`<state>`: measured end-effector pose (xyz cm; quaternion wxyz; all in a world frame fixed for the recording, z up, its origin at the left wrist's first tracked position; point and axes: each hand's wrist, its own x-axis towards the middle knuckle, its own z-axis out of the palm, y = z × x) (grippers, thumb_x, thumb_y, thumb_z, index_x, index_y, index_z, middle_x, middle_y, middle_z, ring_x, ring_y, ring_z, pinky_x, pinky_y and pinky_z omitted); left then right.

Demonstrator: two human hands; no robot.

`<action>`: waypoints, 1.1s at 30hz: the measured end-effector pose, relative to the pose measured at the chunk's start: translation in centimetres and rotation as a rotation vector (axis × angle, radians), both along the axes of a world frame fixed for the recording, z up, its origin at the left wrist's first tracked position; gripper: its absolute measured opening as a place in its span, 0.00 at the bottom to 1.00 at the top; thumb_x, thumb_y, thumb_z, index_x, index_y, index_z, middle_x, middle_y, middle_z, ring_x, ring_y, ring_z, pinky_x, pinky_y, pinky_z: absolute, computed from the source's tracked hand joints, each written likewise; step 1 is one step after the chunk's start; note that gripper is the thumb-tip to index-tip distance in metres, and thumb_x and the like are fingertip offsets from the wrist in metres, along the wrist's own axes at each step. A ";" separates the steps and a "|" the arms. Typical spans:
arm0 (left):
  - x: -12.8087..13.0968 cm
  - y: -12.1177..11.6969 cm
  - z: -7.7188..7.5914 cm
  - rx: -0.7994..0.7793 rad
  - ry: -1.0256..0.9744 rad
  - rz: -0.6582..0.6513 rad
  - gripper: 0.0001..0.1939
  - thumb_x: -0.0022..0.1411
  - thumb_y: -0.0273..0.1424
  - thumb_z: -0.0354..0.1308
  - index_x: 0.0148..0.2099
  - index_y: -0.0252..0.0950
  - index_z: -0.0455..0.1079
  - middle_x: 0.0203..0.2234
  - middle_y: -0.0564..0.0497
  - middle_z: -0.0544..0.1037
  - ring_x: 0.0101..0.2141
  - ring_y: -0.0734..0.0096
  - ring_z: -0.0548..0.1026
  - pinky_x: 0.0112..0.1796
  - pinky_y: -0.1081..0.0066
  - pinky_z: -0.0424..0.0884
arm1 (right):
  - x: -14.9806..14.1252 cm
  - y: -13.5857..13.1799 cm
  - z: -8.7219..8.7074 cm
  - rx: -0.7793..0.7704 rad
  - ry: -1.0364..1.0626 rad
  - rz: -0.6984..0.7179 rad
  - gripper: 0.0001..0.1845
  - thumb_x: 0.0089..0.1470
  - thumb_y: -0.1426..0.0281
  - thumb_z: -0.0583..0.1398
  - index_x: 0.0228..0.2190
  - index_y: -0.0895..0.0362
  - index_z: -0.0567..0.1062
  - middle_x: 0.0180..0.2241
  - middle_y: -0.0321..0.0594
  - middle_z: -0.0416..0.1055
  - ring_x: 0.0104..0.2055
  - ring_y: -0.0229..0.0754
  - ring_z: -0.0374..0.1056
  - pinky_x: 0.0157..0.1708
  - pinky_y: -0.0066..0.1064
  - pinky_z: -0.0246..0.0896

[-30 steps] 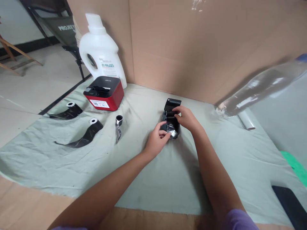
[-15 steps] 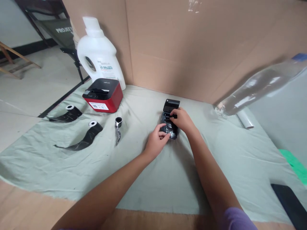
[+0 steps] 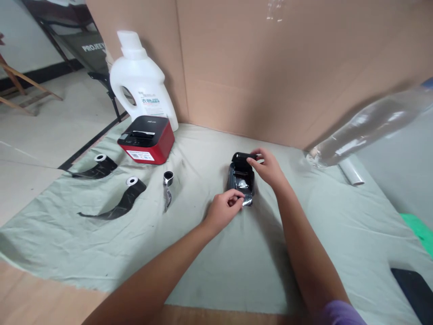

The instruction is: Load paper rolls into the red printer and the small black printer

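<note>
A small black portable printer (image 3: 231,178) lies on the cloth with its lid (image 3: 241,160) raised at the far end. My right hand (image 3: 269,167) pinches the lid's right edge between thumb and fingers. Shiny black film (image 3: 248,199) lines the open bay and sticks out over the printer's near end. The fingers of my left hand (image 3: 221,210) are closed on that film end at its left side. What sits deep in the bay is hard to make out.
Left of the printer are a small roll (image 3: 168,177) with a loose tail and two black film rolls (image 3: 137,187) (image 3: 104,166). Behind them stand a red-and-black printer (image 3: 162,144) and a white detergent bottle (image 3: 145,76). A cardboard wall (image 3: 237,67) closes the back; a plastic-wrapped bundle (image 3: 368,122) leans right.
My right hand has left the bay and taken hold of the lid, which now tilts further forward. My left hand has moved from the printer's side to the film's near end.
</note>
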<state>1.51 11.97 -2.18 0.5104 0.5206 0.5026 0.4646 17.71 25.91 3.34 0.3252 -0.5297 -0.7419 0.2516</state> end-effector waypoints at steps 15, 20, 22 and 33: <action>0.1 0.0 0.2 -0.001 0.053 -0.028 0.07 0.63 0.33 0.59 0.40 0.37 0.77 0.23 0.54 0.78 0.25 0.74 0.72 0.29 0.75 0.66 | -0.4 -2.3 2.2 -0.558 -0.264 -0.067 0.26 0.59 0.66 0.63 0.58 0.54 0.67 0.50 0.48 0.70 0.34 0.39 0.68 0.28 0.28 0.65; 0.1 -0.3 0.4 -0.008 -0.007 0.011 0.12 0.64 0.35 0.58 0.47 0.36 0.74 0.19 0.57 0.72 0.22 0.75 0.69 0.27 0.75 0.63 | -0.1 -2.5 1.3 -0.501 -0.293 -0.087 0.31 0.59 0.63 0.63 0.61 0.55 0.65 0.49 0.50 0.73 0.33 0.41 0.69 0.31 0.30 0.65; -0.4 0.0 0.4 0.017 0.006 0.101 0.16 0.66 0.37 0.57 0.52 0.36 0.73 0.17 0.59 0.66 0.20 0.76 0.64 0.25 0.75 0.60 | 0.7 -2.4 0.8 -0.516 -0.262 -0.076 0.34 0.60 0.60 0.62 0.63 0.59 0.63 0.48 0.54 0.74 0.32 0.42 0.70 0.32 0.32 0.66; -2.1 8.7 1.1 -0.224 0.242 -0.035 0.31 0.72 0.46 0.51 0.68 0.32 0.65 0.10 0.59 0.61 0.12 0.74 0.58 0.19 0.75 0.53 | 2.1 -5.5 -3.8 -0.263 0.004 0.088 0.22 0.69 0.65 0.47 0.51 0.57 0.76 0.51 0.49 0.77 0.51 0.49 0.73 0.54 0.39 0.64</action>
